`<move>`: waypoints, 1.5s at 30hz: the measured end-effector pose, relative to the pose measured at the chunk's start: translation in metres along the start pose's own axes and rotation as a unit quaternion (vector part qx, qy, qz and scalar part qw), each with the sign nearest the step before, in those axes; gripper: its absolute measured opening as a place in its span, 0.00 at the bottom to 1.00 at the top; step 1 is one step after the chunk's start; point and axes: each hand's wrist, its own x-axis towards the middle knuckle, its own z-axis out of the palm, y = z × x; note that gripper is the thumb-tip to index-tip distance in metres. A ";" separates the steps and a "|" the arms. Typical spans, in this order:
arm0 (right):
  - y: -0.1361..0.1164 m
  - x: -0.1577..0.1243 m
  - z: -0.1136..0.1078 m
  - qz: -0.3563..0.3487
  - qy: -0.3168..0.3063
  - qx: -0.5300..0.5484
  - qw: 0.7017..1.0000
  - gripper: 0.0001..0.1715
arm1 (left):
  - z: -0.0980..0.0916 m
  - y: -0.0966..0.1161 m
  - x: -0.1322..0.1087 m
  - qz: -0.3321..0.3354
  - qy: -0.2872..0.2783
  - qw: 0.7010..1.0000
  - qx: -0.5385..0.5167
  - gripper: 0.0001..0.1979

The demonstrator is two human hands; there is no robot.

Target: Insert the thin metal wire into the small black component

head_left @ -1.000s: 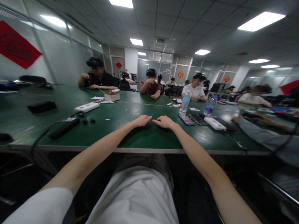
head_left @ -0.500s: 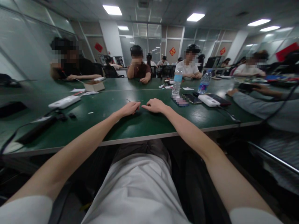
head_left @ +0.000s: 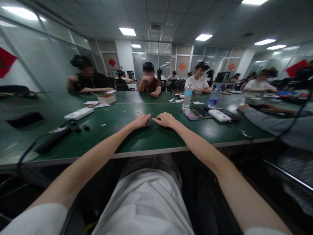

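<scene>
Both my hands rest close together on the green table (head_left: pixel 132 145), with a narrow gap between them. My left hand (head_left: pixel 141 121) is closed, thumb side toward the gap. Something thin and dark shows at its fingertips, too small to name, and a thin sliver lies just beyond the knuckles. My right hand (head_left: pixel 165 120) has its fingers curled under and its thumb stretched toward the left hand. Whatever may be inside its fingers is hidden. A phone (head_left: pixel 192 115) and a water bottle with a light blue label (head_left: pixel 187 96) stand nearest to the right hand.
Right of the hands are a second bottle (head_left: pixel 214 97), a dark phone (head_left: pixel 203 113) and a white power bank (head_left: pixel 219 115) with a cable. At left lie a white power strip (head_left: pixel 78 113), an open carton (head_left: pixel 107 99) and a black bar (head_left: pixel 53 140). A co-worker's sleeve (head_left: pixel 260 117) rests at right.
The view has tipped upward and turned slightly left, so the table and people sit lower and further right in the picture. My hands keep nearly the same place and pose on the table.
</scene>
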 end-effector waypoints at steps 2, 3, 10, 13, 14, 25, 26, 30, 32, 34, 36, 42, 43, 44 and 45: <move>-0.002 0.000 -0.001 -0.001 -0.001 -0.009 1.000 0.45 | 0.000 -0.002 0.001 -0.001 -0.005 1.000 -0.010 0.28; -0.002 -0.001 -0.002 0.002 -0.002 -0.015 1.000 0.45 | 0.001 -0.003 0.001 -0.003 -0.005 1.000 -0.014 0.27; -0.004 -0.001 -0.002 -0.003 0.008 -0.048 0.999 0.46 | 0.003 -0.012 0.006 0.007 -0.009 0.999 -0.048 0.27; -0.004 -0.001 -0.002 0.000 0.011 -0.054 0.998 0.45 | 0.002 -0.013 0.007 0.006 -0.002 0.999 -0.049 0.27; -0.004 0.000 -0.002 -0.001 0.011 -0.055 0.998 0.44 | 0.002 -0.013 0.007 0.007 -0.003 0.999 -0.054 0.27; -0.009 -0.001 -0.003 0.009 0.017 -0.066 0.998 0.42 | 0.001 -0.014 0.007 0.009 0.001 0.997 -0.070 0.28; -0.010 -0.001 -0.004 0.011 0.015 -0.067 0.998 0.42 | 0.000 -0.014 0.007 0.007 0.004 0.998 -0.069 0.28; -0.013 -0.003 -0.006 0.004 0.011 -0.069 0.998 0.40 | -0.001 -0.012 0.005 0.008 0.008 0.998 -0.062 0.28; -0.013 -0.003 -0.006 0.006 0.009 -0.071 0.997 0.40 | -0.001 -0.012 0.005 0.010 0.011 0.998 -0.055 0.28; -0.012 -0.003 -0.005 0.011 0.010 -0.072 0.997 0.41 | -0.001 -0.012 0.005 0.010 0.014 0.999 -0.050 0.28; -0.011 -0.002 -0.004 0.003 0.015 -0.073 0.997 0.41 | 0.000 -0.012 0.005 0.010 0.013 0.999 -0.048 0.28; -0.007 -0.001 -0.001 0.000 0.017 -0.076 0.997 0.40 | 0.000 -0.011 0.006 0.013 0.008 0.999 -0.042 0.27; -0.007 0.000 -0.001 0.000 0.015 -0.075 0.997 0.40 | 0.000 -0.011 0.005 0.013 0.007 0.999 -0.042 0.27; -0.007 0.000 -0.001 -0.002 0.014 -0.075 0.997 0.39 | 0.000 -0.011 0.005 0.014 0.006 0.999 -0.042 0.27; -0.007 0.000 -0.001 -0.005 0.013 -0.074 0.997 0.39 | 0.000 -0.011 0.005 0.015 0.005 0.999 -0.042 0.27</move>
